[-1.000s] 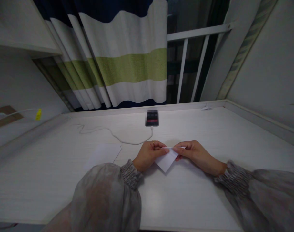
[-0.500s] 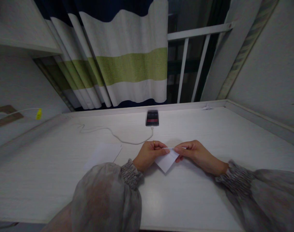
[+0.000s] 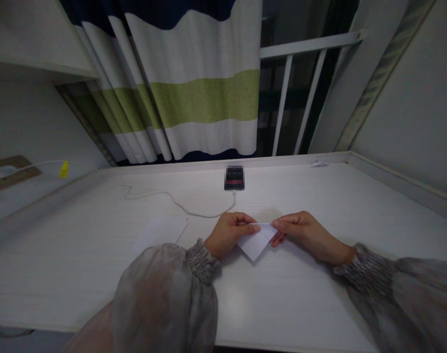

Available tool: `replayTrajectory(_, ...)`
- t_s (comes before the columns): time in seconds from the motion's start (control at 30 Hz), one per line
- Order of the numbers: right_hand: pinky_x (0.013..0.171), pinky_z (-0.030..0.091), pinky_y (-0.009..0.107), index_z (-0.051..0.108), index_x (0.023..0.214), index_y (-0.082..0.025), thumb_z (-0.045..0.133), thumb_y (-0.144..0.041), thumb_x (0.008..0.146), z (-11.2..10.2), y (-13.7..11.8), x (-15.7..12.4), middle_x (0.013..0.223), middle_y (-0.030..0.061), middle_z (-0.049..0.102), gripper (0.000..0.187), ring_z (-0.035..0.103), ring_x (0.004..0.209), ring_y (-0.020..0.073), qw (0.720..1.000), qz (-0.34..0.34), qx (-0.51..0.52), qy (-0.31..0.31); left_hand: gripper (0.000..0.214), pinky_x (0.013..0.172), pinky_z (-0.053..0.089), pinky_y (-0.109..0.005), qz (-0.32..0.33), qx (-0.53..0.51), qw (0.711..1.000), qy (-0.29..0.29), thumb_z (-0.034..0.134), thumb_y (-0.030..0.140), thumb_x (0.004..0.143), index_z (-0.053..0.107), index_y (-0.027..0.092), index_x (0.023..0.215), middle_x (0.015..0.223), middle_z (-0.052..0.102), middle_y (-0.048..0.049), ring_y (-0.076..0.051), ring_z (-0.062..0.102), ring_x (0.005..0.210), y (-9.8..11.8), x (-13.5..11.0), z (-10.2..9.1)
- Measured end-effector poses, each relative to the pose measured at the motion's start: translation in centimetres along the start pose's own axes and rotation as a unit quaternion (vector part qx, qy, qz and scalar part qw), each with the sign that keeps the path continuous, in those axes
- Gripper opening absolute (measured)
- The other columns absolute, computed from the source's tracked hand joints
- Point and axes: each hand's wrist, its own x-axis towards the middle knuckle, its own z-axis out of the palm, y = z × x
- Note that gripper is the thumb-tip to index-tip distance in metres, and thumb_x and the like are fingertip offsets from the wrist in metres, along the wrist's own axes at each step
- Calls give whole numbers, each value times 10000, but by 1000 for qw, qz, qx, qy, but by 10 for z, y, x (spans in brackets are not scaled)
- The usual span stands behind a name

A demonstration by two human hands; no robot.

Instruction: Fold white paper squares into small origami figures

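Observation:
A small white folded paper, triangular with its point toward me, is held just above the white desk. My left hand pinches its upper left edge, thumb and fingers closed on it; a ring shows on one finger. My right hand pinches the upper right edge in the same way. Both wrists end in grey gathered sleeves.
A flat white sheet lies on the desk left of my hands. A small dark device stands at the back, with a white cable running left to a wall socket. Striped curtain and white window bars behind; walls close both sides.
My right hand's fingers have slid a little along the top edge toward the left hand. The view has shifted slightly to the right.

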Motion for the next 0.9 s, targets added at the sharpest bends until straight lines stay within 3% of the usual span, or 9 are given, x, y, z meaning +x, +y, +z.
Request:
replayTrajectory(0.13,567,457,250,688,612,-128,647,-410,663,-2,2,1,588,50,678,289,595,526,120,1000,4,20,-1,219,439,322,-191,4,2,1000,2,744,240,506,628,100,628,527,587,0,-63,467,440,-2,1,-2)
replayTrajectory(0.37,600,460,247,695,855,-154,711,-319,617,-8,7,1,615,13,674,290,577,553,108,1000,-1,1,-7,221,446,329,-191,13,7,1000,1,739,253,512,634,108,642,550,601,-4,-71,481,457,-4,3,-5)
replayTrajectory(0.5,604,456,249,710,742,-150,658,-367,674,-6,5,1,605,22,673,233,578,558,111,1000,-10,-28,-6,196,451,329,-192,11,5,1000,-4,733,233,524,634,108,638,547,600,-2,-66,475,455,-3,2,-4)
replayTrajectory(0.9,656,435,269,670,569,-154,575,-401,736,-3,-2,-4,598,40,659,313,568,595,134,995,-50,-82,14,240,446,330,-196,-13,-13,1000,-9,753,237,507,616,93,643,544,598,-9,-66,487,443,-2,0,-3)
